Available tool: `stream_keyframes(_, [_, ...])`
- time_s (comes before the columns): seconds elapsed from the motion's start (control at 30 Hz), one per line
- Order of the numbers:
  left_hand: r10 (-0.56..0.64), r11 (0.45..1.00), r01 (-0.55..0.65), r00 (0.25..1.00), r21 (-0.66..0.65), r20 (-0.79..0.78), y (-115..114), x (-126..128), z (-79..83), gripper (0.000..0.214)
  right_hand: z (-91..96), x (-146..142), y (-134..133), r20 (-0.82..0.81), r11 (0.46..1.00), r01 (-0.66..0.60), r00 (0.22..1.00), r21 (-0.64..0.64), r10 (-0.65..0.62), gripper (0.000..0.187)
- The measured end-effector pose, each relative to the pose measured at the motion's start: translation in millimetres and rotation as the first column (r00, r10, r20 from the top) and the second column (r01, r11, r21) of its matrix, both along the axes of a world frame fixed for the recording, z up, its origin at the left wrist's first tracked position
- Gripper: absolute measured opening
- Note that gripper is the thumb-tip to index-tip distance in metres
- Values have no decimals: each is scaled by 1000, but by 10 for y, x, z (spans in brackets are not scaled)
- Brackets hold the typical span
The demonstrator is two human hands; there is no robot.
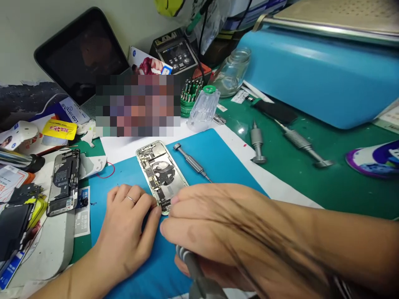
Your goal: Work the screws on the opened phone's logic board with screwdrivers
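An opened phone body (170, 166) lies on a blue mat (124, 174), its circuit board and metal inside showing. My left hand (127, 224), with a ring on one finger, is closed at the phone's lower left corner, thumb and forefinger against the edge. Over the phone's lower right end, my right hand (212, 228) is wrapped round a grey screwdriver (195, 268), its wide end towards me. The screwdriver's tip is hidden behind my fingers. Another grey screwdriver (193, 164) lies on the mat, right of the phone.
Two more screwdrivers (257, 143) (301, 141) lie on the green table at right. Behind stand a green bit holder (188, 99), a clear plastic cover (204, 110) and a glass jar (233, 70). Another opened phone (65, 180) is at left, below a dark screen (82, 54).
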State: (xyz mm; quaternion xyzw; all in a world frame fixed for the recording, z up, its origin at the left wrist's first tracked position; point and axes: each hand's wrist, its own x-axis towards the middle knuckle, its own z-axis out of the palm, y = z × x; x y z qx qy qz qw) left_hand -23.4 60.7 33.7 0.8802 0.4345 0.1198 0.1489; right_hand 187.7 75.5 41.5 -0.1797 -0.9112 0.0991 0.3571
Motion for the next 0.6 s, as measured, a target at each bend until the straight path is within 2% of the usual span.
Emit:
stream_keyframes(0.17, [19, 1000, -19, 1000, -1, -1, 0, 8, 10, 13, -15, 21, -59, -84, 999, 12, 996, -47, -16, 17])
stream_keyframes(0.27, [22, 1000, -22, 1000, -13, 5, -18, -3, 8, 13, -38, 63, -59, -161, 1000, 14, 987, -24, -18, 21])
stream_keyframes(0.33, [32, 999, -32, 999, -16, 1, -26, -11, 0, 15, -33, 102, -5, -178, 1000, 26, 984, 17, -23, 16])
stream_keyframes(0.37, [36, 999, -36, 999, -20, -2, -29, -14, -3, 16, -24, 123, 40, -105, 995, 98, 989, -23, -100, 13])
stream_keyframes(0.43, [45, 999, -45, 999, -29, -10, -33, -16, -4, 19, -1, 161, 153, -98, 992, 106, 990, 72, -99, 15])
stream_keyframes(0.5, [53, 998, -54, 998, -40, -20, -40, -14, 2, 20, 12, 195, 276, -204, 971, 195, 965, 134, -166, 29])
stream_keyframes(0.53, [59, 997, -60, 998, -45, -25, -45, -12, 6, 20, 13, 211, 333, -248, 960, 256, 943, 114, -222, 35])
stream_keyframes(0.6, [65, 997, -66, 998, -48, -25, -56, -10, 15, 19, 4, 243, 430, -309, 936, 350, 889, -22, -340, 32])
